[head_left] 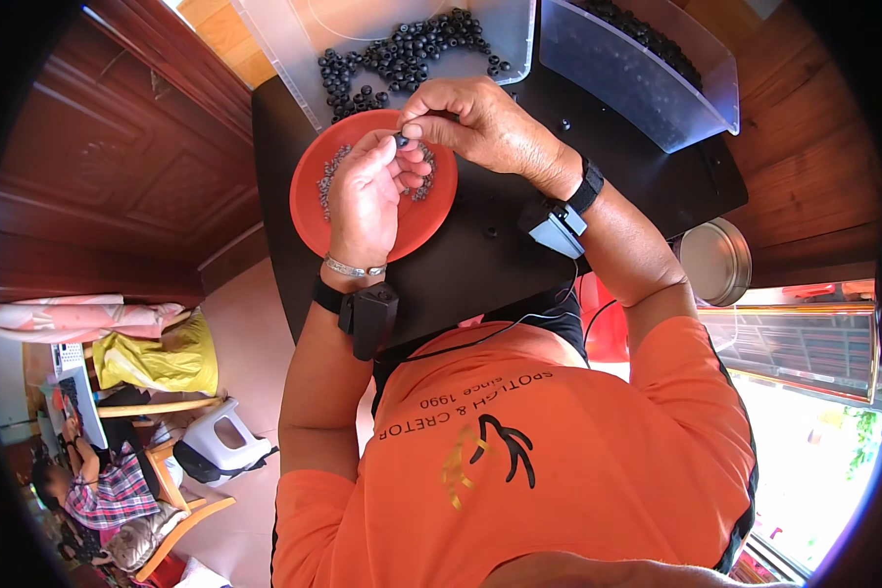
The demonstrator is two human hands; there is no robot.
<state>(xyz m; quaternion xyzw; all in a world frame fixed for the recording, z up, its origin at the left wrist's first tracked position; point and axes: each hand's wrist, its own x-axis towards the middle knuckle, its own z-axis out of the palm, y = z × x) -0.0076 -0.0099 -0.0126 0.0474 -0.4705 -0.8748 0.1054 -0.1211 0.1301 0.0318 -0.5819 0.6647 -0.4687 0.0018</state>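
Note:
Over an orange-red bowl (307,211) my two hands meet. My left hand (366,186) has its thumb and forefinger closed on a small dark round piece (401,141), with the other fingers curled. From the right, my right hand (480,122) pinches at the top of the same piece with thumb and forefinger. Inside the bowl lie many small grey pieces (338,171), partly hidden by my left hand. Just beyond the bowl, a clear plastic bin (294,49) holds a heap of black round pieces (402,59).
A second clear bin (627,83) with black pieces stands at the far right of the black table (451,284). Loose black pieces (564,124) lie on the tabletop. A round tin (715,262) is at the right. Another person (118,490) sits at the lower left, near a white stool (220,441).

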